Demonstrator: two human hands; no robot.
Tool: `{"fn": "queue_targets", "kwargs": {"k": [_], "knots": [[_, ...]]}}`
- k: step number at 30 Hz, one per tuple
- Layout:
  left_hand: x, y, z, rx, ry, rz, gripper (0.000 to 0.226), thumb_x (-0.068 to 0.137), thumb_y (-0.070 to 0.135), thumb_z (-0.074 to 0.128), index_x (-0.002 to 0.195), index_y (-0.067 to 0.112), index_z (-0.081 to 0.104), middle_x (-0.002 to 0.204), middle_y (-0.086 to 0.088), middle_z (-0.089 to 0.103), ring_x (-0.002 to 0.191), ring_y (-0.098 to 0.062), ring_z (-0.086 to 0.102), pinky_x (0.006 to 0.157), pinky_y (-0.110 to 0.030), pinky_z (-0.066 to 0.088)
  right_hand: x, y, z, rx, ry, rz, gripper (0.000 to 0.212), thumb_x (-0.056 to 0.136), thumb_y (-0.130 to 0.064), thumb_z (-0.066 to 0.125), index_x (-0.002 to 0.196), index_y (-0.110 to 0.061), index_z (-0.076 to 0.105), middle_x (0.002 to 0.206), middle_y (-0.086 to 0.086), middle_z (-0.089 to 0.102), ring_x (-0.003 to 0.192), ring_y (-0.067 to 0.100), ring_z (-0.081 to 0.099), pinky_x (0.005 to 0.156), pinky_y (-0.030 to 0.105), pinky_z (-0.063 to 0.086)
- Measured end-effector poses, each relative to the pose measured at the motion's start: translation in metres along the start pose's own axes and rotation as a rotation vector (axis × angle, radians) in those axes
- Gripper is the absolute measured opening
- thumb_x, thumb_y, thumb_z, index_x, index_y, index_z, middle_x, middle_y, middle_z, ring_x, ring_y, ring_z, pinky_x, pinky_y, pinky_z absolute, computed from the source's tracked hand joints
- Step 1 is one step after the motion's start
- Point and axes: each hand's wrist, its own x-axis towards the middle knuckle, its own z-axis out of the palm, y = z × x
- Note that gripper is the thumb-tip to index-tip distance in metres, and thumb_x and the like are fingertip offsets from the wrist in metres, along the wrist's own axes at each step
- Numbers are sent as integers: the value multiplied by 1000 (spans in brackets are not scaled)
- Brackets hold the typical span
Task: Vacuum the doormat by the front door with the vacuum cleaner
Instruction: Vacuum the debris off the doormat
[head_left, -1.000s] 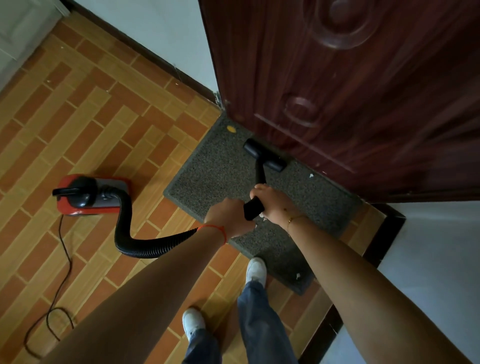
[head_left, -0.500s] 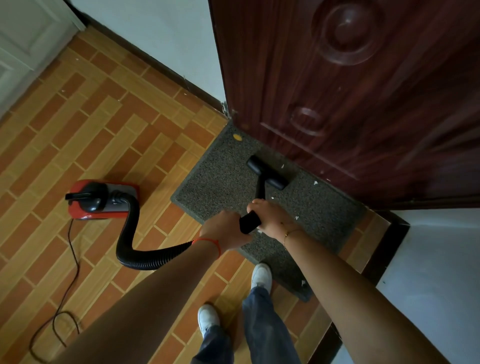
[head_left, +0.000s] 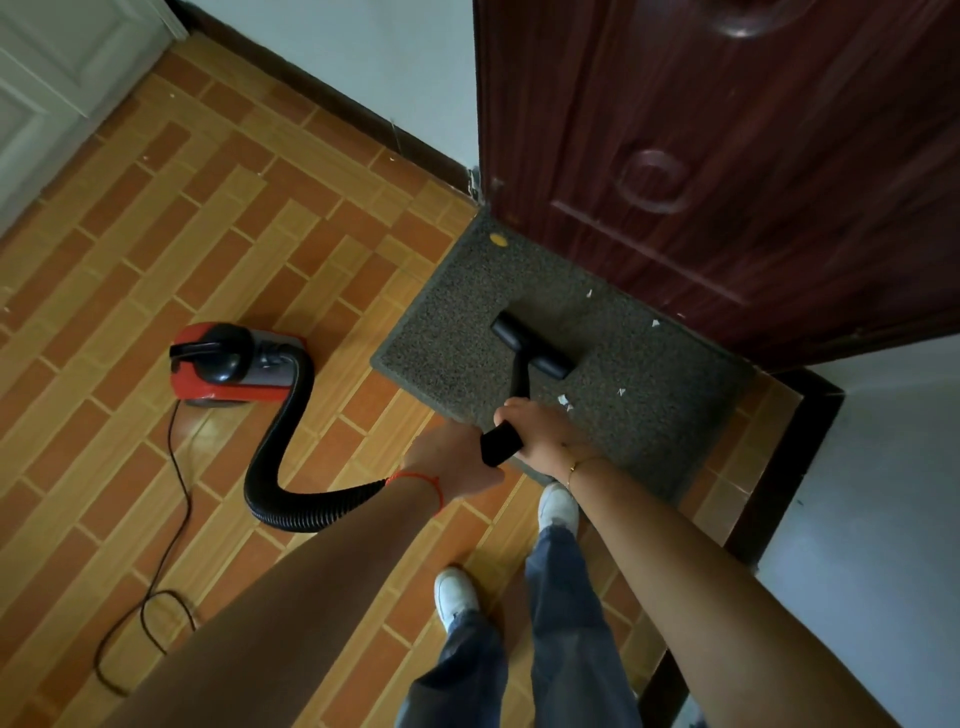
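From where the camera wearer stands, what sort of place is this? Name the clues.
Probably a home entryway: a dark wooden door with a grey doormat at its foot, brick-patterned floor tiles, and a red canister vacuum cleaner nearby.

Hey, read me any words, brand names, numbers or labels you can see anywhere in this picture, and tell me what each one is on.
None can be read.
Red vacuum cleaner: no legible brand or label on its body.
Doormat: plain, only a small yellow spot and white scraps.
Door: carved shapes, no lettering.
Nozzle and the tube gripped by the left hand and right hand: no markings visible.
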Motion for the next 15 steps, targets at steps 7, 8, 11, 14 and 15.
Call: {"fn": "queue_targets", "kwargs": {"k": [7,8,11,14,15], "knots": [[-30,-44,30,-4,8,-2,22,79,39,60,90,20,62,69,3,59,55,-14,55,45,-24,41,-10,-46,39,-12,34,9,8,91,-10,52,97,-15,55,110,2,57,84,26,63,61,32,46],[-33,-49,34,-5,13,-4,22,79,39,60,90,20,62,70,3,59,56,-13,55,45,-24,41,-11,-51,44,-8,37,15,9,91,-9,53,97,-15,55,111,2,58,84,25,63,63,32,49],[-42,-60,40,3,32,-10,23,80,40,59,94,22,61,71,5,58,57,-12,54,45,-24,40,-12,-62,52,-19,43,42,13,90,-6,55,98,-16,53,110,4,57,84,26,64,70,40,58],[-44,-63,42,14,65,0,24,80,39,59,96,22,61,72,5,57,58,-13,55,46,-25,40,-13,-65,51,-23,70,43,18,89,-3,55,103,-14,54,112,6,57,84,26,65,68,37,57],[-43,-61,41,11,71,6,23,80,39,59,96,22,61,72,4,58,58,-13,55,47,-25,41,-13,-64,49,-29,80,44,19,89,-2,54,104,-14,54,112,6,56,85,27,65,65,34,55]]}}
